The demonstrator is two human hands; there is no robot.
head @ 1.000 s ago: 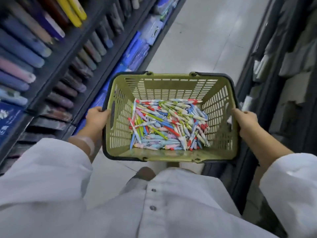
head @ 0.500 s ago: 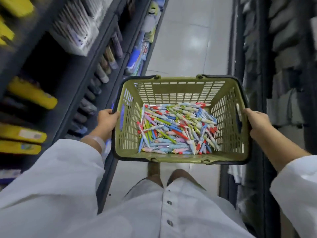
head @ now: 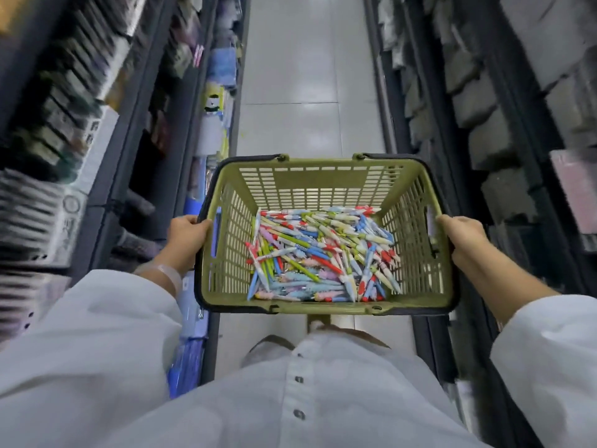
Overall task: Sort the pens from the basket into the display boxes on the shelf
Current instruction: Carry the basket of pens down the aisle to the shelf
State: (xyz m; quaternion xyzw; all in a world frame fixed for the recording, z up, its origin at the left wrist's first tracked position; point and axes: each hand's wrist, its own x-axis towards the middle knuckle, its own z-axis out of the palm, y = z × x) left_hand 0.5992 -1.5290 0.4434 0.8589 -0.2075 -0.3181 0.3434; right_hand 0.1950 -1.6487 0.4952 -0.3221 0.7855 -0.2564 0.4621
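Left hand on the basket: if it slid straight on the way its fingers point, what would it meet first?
The left hand grips the basket rim, fingers pointing inward. Going straight on, it would probably meet the mesh side wall, then the pens; depth is unclear.

Pale tiled floor point(head: 303, 92) runs between two dark racks. Left rack point(head: 106, 130) carries blurred packaged stationery and blue packs point(head: 189, 360). Right rack point(head: 484, 101) holds grey blurred goods. White buttoned shirt point(head: 290, 399) fills the foreground.

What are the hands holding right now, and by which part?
Both hold the green basket by its rim: the left hand grips the left side edge, the right hand the right side edge. The pens lie loose inside, untouched.
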